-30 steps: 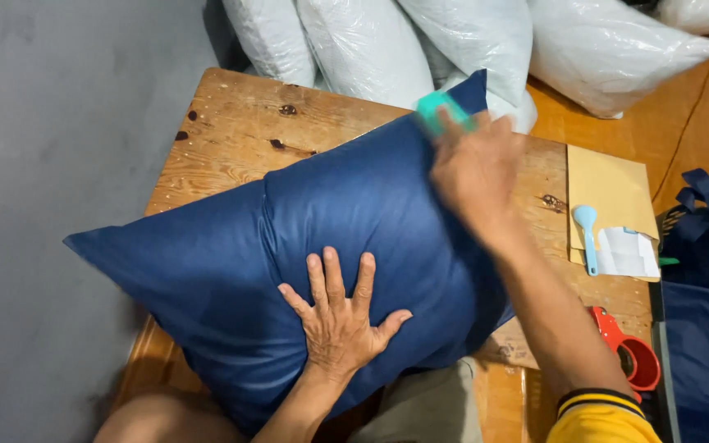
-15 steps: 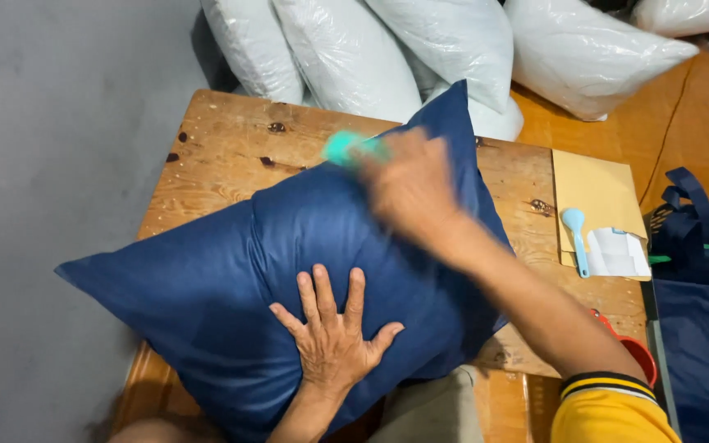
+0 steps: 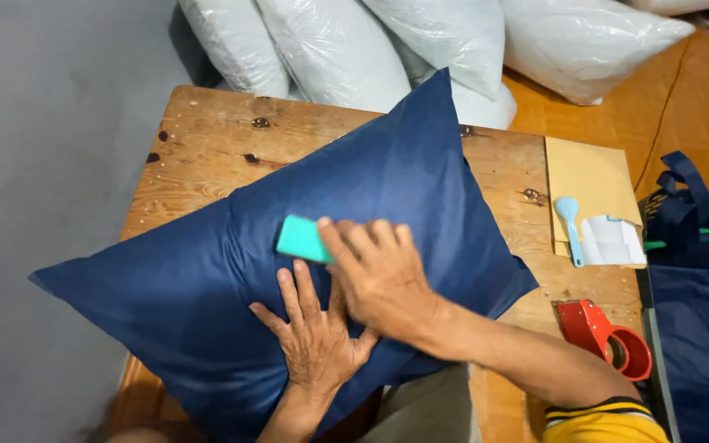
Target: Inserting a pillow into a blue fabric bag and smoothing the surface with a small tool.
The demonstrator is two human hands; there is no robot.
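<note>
A dark blue pillow point(image 3: 354, 189) lies across a worn wooden table point(image 3: 198, 156). My left hand point(image 3: 309, 336) presses flat on the pillow's near part, fingers spread. My right hand point(image 3: 379, 275) lies partly over the left one and holds a small teal block point(image 3: 304, 239) against the fabric, just above my left fingertips. The block's right end is hidden under my fingers.
Several white pillows in clear plastic point(image 3: 346, 49) are stacked behind the table. On the table's right side lie a tan envelope point(image 3: 588, 172), a light blue spoon-like tool point(image 3: 569, 226), white paper point(image 3: 613, 242) and a red tape dispenser point(image 3: 605, 336). A dark blue bag point(image 3: 699, 271) stands at the right.
My right hand swept the teal block from the pillow's far corner toward me, down to my left hand. The left hand stayed pressed on the pillow.
</note>
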